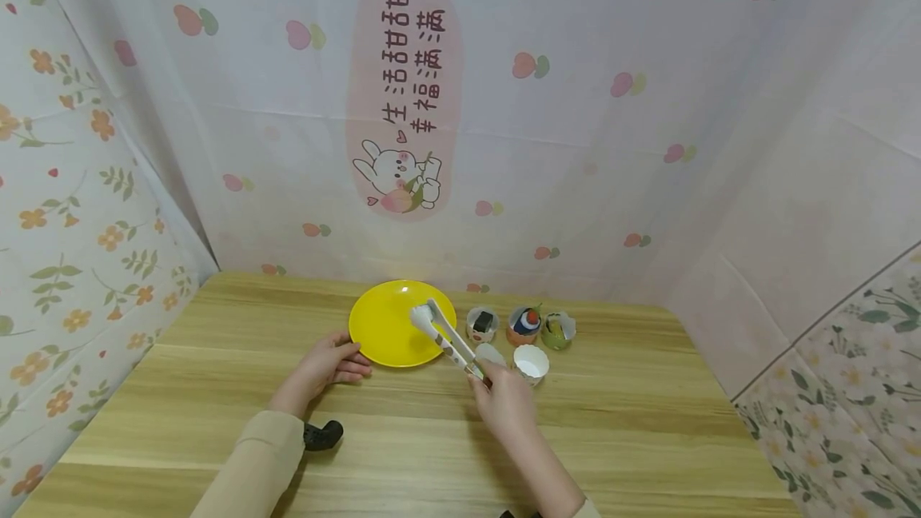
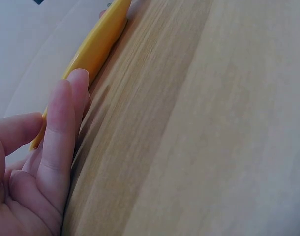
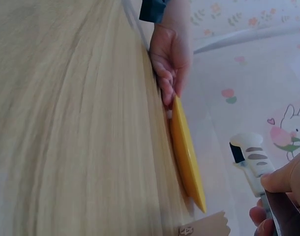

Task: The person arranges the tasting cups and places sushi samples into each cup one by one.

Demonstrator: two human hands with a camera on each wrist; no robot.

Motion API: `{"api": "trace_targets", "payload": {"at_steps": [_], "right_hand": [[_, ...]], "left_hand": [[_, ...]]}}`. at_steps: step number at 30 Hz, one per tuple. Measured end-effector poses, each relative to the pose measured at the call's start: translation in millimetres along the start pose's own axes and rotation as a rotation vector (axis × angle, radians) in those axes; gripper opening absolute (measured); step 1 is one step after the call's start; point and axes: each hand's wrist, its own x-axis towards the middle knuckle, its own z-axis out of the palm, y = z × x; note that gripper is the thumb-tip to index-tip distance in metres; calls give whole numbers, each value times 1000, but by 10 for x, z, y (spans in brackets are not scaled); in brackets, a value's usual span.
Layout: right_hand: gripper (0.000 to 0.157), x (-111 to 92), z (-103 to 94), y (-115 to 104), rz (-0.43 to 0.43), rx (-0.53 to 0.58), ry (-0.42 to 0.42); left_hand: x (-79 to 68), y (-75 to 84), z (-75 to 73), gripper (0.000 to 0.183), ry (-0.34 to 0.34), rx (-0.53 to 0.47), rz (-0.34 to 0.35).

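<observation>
A yellow plate (image 1: 388,334) sits toward the back of the wooden table. My left hand (image 1: 332,364) pinches its left rim, thumb on the edge and fingers underneath, as the left wrist view shows. My right hand (image 1: 507,404) grips a pair of white tongs (image 3: 256,162) with grey stripes on the paw-like end. The tips of the tongs hang over the right part of the plate. A small dark patch (image 3: 236,152) shows at the tips in the right wrist view; I cannot tell whether it is a held piece.
Right of the plate stand several small cups: one with a black block (image 1: 484,323), an orange one (image 1: 523,336) with a red-topped piece, a green one (image 1: 556,340) and a white one (image 1: 531,364). Another pale cup (image 1: 491,353) is partly behind my right hand. Printed curtains (image 1: 576,150) enclose the table.
</observation>
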Motion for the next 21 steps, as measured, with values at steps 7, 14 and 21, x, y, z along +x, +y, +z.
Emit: {"api": "trace_targets", "payload": {"at_steps": [7,14,21], "right_hand": [[11,-79,-87,76,36,28,-14],[22,-154,-188,182,19,-3,5],[26,-227,-289,266,31,-33,13]], "left_hand": [[-10,0,3,45,0,-1,4],[-18,0,-4,47,-1,-9,1],[-13,-3,2,48,9,-6,1]]}}
